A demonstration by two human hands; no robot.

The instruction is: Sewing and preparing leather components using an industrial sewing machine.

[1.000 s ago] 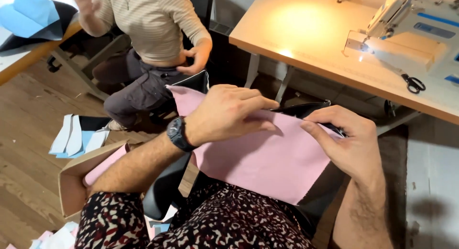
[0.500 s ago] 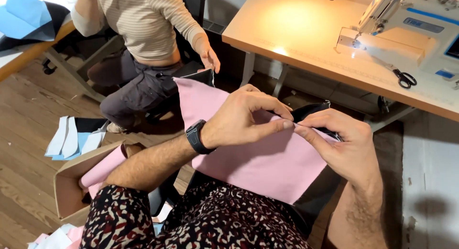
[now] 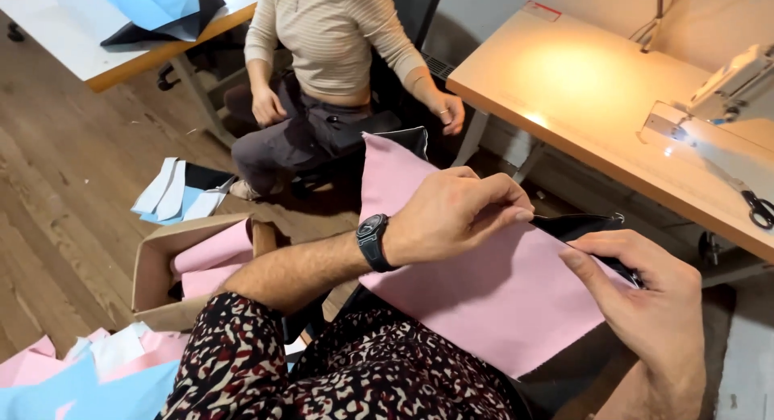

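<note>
Centre frame, the left hand (image 3: 451, 218), a black wristwatch (image 3: 372, 243) at its wrist, pinches the top edge of a smooth pink fabric panel (image 3: 484, 283) between thumb and fingertips. At lower right the right hand (image 3: 645, 299) grips the same edge, where glossy black fabric (image 3: 580, 225) shows behind. The panel drapes flat over the lap. At lower left an open cardboard box (image 3: 149, 267) holds more pink pieces. At upper right a wooden table (image 3: 580, 89) carries a white sewing machine (image 3: 726, 106) and black scissors (image 3: 758, 209).
</note>
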